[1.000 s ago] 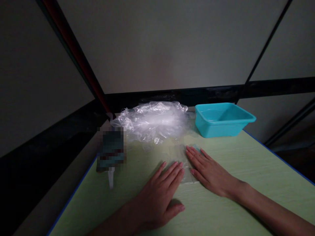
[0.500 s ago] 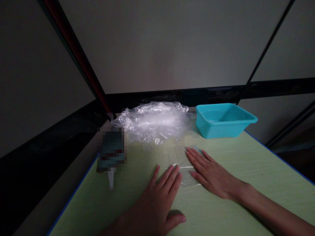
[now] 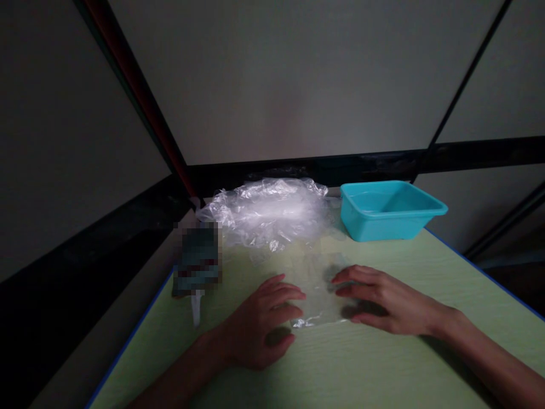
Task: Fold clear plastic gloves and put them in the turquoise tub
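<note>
A clear plastic bag (image 3: 319, 295) lies flat on the light green table between my two hands. My left hand (image 3: 266, 324) is at the bag's left edge, its fingers apart and slightly bent, holding nothing. On the other side, my right hand (image 3: 374, 301) hovers by the bag's right edge with fingers curved and spread, also without a hold on anything. Whether any fingertip touches the plastic is hard to tell. Behind the bag sits a heap of crumpled clear plastic bags (image 3: 272, 213).
A turquoise plastic basin (image 3: 383, 224) stands at the back right of the table (image 3: 426, 363). At the left edge lies a pixelated dark item (image 3: 197, 261) with a whitish strip (image 3: 196, 309) below it. A panelled wall (image 3: 298, 85) rises behind the table.
Both hands were laid flatter on the bag. My left hand has drawn back to the left and turned; the right has lifted, its fingers now curved. More of the bag shows.
</note>
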Available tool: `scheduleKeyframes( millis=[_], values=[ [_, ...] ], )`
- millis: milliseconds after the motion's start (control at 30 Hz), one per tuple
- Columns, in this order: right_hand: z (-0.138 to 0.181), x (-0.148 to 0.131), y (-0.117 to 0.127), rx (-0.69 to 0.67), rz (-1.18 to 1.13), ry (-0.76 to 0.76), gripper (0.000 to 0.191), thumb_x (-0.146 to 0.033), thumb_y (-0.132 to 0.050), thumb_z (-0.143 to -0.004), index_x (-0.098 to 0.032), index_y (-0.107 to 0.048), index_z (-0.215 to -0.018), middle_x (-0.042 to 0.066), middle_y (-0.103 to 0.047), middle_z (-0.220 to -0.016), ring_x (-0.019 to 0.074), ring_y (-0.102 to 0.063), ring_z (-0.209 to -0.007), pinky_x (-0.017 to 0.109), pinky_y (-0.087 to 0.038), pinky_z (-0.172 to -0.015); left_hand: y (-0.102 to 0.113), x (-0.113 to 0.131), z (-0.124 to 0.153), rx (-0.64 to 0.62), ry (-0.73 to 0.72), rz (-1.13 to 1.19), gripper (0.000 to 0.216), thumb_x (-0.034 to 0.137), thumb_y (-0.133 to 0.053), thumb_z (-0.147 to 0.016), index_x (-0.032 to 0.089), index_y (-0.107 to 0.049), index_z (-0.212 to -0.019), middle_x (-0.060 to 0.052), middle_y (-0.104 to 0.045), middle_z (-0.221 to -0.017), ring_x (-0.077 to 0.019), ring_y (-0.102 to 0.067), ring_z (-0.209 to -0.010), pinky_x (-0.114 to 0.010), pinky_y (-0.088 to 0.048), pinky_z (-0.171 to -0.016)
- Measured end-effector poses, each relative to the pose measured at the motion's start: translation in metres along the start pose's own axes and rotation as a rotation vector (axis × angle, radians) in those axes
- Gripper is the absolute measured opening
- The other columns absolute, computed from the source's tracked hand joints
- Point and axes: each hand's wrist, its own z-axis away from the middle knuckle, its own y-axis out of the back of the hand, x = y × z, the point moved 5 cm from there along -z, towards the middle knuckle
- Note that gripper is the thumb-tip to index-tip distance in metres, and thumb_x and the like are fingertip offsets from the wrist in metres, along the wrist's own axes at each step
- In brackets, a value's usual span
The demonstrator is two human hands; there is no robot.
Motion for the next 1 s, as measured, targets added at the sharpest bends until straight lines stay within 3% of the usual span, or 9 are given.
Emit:
scheduleKeyframes(
  millis=[133,233,667,1000],
  values=[
    [-0.001,0.000,-0.006,-0.031,0.010,-0.042,0.009,-0.016,-0.053,-0.077,-0.015,-0.057,-0.085,0.006,-0.056,-0.087,0.0184,-0.051,-0.085,0.033,-0.042,-0.077,-0.003,0.001,0.000,-0.016,-0.032,0.068,0.020,0.012,-0.052,-0.064,0.018,-0.054,-0.082,-0.010,-0.058,-0.105,-0.0211,-0.054,-0.095,-0.041,-0.035,-0.092],
    [-0.002,0.001,-0.009,-0.043,0.028,-0.052,0.004,-0.013,-0.052,-0.076,-0.016,-0.053,-0.075,0.004,-0.053,-0.078,0.0172,-0.050,-0.077,0.031,-0.041,-0.070,-0.004,0.002,-0.001,-0.003,-0.026,0.092,0.018,0.012,-0.049,-0.063,0.019,-0.053,-0.079,-0.009,-0.058,-0.103,-0.0215,-0.053,-0.093,-0.040,-0.038,-0.087],
    [-0.001,0.001,-0.009,-0.049,0.030,-0.047,0.006,-0.010,-0.051,-0.074,-0.016,-0.053,-0.073,0.003,-0.052,-0.076,0.0161,-0.049,-0.075,0.030,-0.041,-0.069,0.000,-0.001,0.000,0.058,-0.022,0.024,0.009,0.010,-0.047,-0.065,0.017,-0.052,-0.067,-0.009,-0.059,-0.099,-0.0199,-0.055,-0.087,-0.036,-0.041,-0.080],
    [0.010,-0.007,-0.002,-0.120,0.207,-0.094,0.014,-0.014,-0.049,-0.077,-0.019,-0.055,-0.066,0.001,-0.054,-0.074,0.0155,-0.052,-0.073,0.032,-0.039,-0.074,-0.010,0.003,-0.004,0.043,0.009,-0.106,0.023,0.017,-0.052,-0.067,0.016,-0.053,-0.090,-0.008,-0.060,-0.091,-0.0199,-0.053,-0.084,-0.034,-0.041,-0.077]
  ],
)
